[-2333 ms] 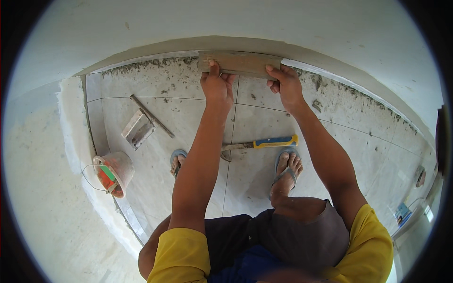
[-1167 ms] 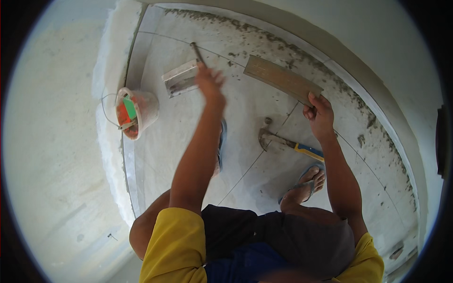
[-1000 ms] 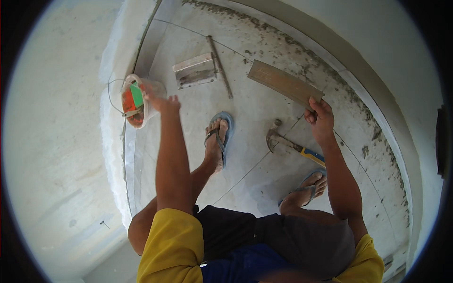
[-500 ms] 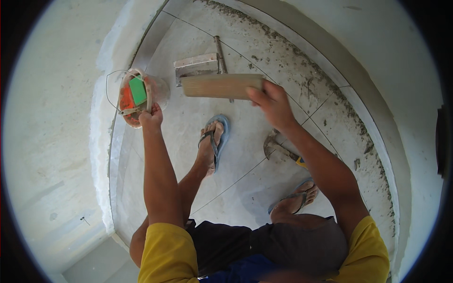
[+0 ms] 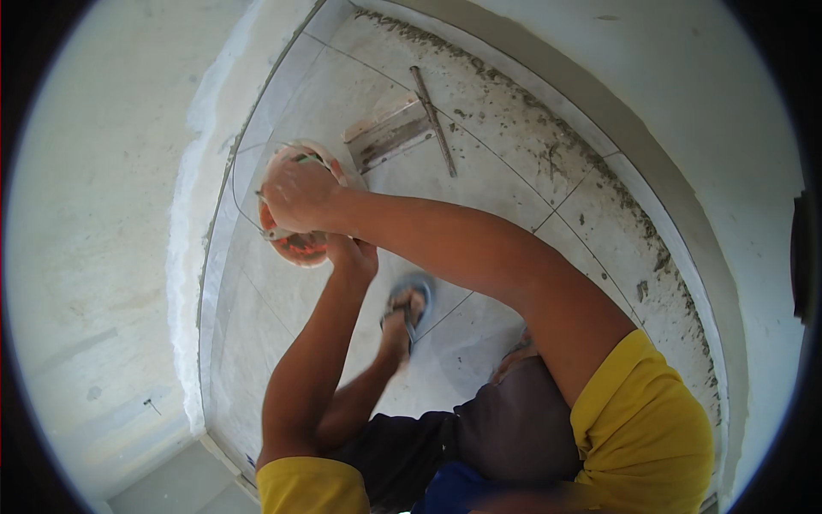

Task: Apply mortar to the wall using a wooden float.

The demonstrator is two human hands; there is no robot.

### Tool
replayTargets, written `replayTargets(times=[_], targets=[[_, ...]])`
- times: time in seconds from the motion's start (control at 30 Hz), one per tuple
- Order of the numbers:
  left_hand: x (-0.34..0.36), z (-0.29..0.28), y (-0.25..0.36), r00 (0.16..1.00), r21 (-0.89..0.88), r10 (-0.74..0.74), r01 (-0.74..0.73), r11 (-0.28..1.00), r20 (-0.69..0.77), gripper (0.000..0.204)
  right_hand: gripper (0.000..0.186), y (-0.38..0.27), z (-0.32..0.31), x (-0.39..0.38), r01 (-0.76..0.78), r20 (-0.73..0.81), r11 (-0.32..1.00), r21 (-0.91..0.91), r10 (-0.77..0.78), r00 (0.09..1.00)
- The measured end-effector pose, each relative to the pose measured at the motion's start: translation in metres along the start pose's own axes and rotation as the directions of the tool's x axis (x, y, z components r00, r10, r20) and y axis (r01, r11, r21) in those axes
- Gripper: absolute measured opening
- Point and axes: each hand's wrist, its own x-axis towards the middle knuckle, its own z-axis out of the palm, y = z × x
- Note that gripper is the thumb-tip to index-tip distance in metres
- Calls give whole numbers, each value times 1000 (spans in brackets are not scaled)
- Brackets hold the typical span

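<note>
Standing on a pale tiled floor (image 5: 514,163) edged with grey mortar crumbs along the curved wall. Lying near the top of the floor: a notched metal trowel (image 5: 390,133) and, just beside it and touching its end, a thin dark rod (image 5: 434,120). Sitting at the left edge of the tiles, close to the rough white wall: a small pinkish bucket (image 5: 300,244) with orange pieces showing inside and a wire handle looping off to its left. Reaching across from the right, right hand (image 5: 295,193) curled into a fist over the bucket's mouth, covering most of it; cannot tell what, if anything, is clamped inside. Pressing against the bucket's near rim from below, left hand (image 5: 353,255), fingers hidden. Hands close together, nearly touching. Showing beneath the arms: a foot in a blue sandal (image 5: 409,307).
</note>
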Motion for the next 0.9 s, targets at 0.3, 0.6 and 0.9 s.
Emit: replayTargets(times=[0.3, 0.6, 0.9], targets=[[-52, 5, 33, 738, 1, -514, 572, 821, -437, 36, 28, 12, -41, -27, -196, 282, 980, -30, 197, 939], [-36, -12, 111, 866, 843, -494, 317, 435, -70, 29, 23, -14, -3, -27, 150, 340, 934, -323, -33, 940], [7, -79, 109, 742, -45, -642, 661, 749, 192, 53, 27, -13, 69, -8, -181, 490, 983, -39, 177, 853]])
